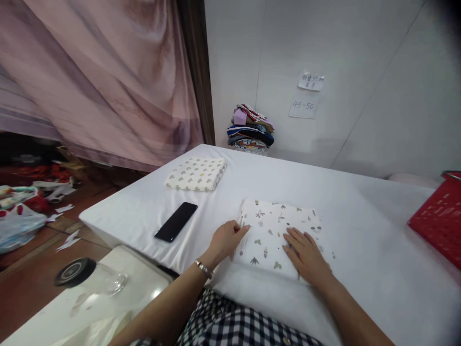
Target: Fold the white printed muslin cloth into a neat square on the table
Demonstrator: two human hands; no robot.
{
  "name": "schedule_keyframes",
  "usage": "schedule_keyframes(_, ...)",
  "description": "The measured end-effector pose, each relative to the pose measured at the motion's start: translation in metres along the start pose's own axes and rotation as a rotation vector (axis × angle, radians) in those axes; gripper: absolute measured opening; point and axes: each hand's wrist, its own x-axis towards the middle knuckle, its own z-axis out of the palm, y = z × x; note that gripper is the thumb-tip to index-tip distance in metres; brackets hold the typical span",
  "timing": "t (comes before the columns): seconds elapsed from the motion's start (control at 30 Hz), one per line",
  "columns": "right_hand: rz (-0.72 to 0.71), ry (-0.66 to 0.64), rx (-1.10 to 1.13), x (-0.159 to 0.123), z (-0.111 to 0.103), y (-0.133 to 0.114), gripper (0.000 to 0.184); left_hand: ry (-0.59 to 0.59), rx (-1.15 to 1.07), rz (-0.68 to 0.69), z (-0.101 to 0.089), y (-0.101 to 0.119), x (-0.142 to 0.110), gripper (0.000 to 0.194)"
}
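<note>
A folded white cloth (pixel 268 240) printed with small plants and rainbows lies on the white-covered table in front of me. At its left edge, my left hand (pixel 225 240) is closed, its thumb over the edge and the other fingers curled and partly hidden. My right hand (pixel 308 254) rests flat on the cloth's right part, fingers stretched out. Further back on the left lies another folded cloth (pixel 196 174), cream with grey-green shapes. Between that cloth and my left forearm is a black phone (pixel 176 221).
A red plastic basket (pixel 441 216) stands at the table's right edge. Folded clothes (pixel 251 129) are stacked by the wall behind. To the lower left, a clear jar with a black lid (pixel 77 272) lies on a white surface. A pink curtain (pixel 118 72) hangs at left.
</note>
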Motion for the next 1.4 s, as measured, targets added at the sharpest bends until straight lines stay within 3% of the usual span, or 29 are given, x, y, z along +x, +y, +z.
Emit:
schedule_keyframes(0.27, 0.002, -0.008, 0.012, 0.000, -0.002, -0.001, 0.042, 0.032, 0.002, -0.058, 0.017, -0.001, 0.026, 0.032)
schedule_keyframes(0.8, 0.007, -0.025, 0.020, 0.001, -0.001, -0.001, 0.043, 0.012, 0.191, -0.014, 0.010, 0.002, 0.032, 0.034)
schedule_keyframes(0.9, 0.001, -0.008, 0.038, 0.001, 0.000, 0.000, 0.042, 0.139, 0.244, 0.078, 0.008, 0.010, 0.034, 0.035)
schedule_keyframes(1.0, -0.003, 0.014, 0.044, 0.003, 0.001, -0.001, 0.041, 0.284, 0.334, 0.297, 0.014, 0.020, 0.039, 0.046)
schedule_keyframes(1.1, 0.001, 0.013, 0.068, 0.003, 0.000, -0.003, 0.040, 0.202, 0.434, 0.467, 0.028, 0.023, 0.046, 0.055)
schedule_keyframes(1.2, 0.018, -0.027, 0.128, 0.003, -0.006, -0.005, 0.039, 0.053, 0.485, 0.437, 0.040, 0.018, 0.053, 0.061)
schedule_keyframes(1.3, 0.083, -0.076, 0.223, 0.008, -0.019, -0.002, 0.042, 0.007, 0.496, 0.408, 0.044, 0.014, 0.057, 0.063)
schedule_keyframes(1.4, 0.192, 0.024, 0.228, 0.021, -0.034, 0.014, 0.050, -0.004, 0.492, 0.400, 0.042, 0.014, 0.058, 0.064)
